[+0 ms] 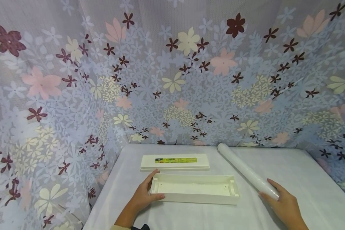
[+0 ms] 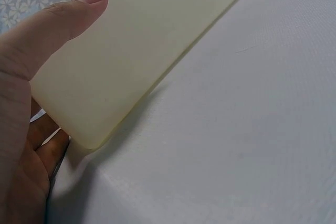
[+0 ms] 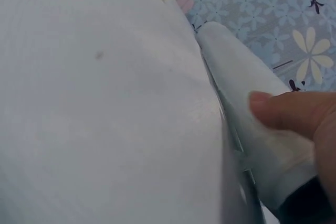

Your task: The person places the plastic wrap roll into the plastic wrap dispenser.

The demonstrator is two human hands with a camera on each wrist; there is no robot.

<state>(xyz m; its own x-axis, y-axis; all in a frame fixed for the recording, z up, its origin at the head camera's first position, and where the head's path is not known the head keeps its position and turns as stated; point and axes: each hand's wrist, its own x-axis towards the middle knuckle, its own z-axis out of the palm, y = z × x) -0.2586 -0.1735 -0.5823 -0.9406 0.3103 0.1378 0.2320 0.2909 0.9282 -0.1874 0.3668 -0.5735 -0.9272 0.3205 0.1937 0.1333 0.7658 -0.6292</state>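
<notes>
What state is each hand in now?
Left hand: holding the open box by its left end.
Right hand: holding the white roll by its near end.

Pale goods, busy floral bkgd on my feed.
I've got a cream box [image 1: 199, 198], an off-wht lid [image 1: 175, 166] w/ a yellow-green label [image 1: 179, 160] (dk at one end), & a plain whitish roll [image 1: 248, 172] on a wht table [image 1: 201, 219]. Curtain [image 1: 172, 64]: greyish-lilac w/ lt-blue, pink, cream & dk-maroon flowers. I also pick up a beige sleeve [image 1: 120, 227] & a blk band [image 1: 142, 227].
</notes>
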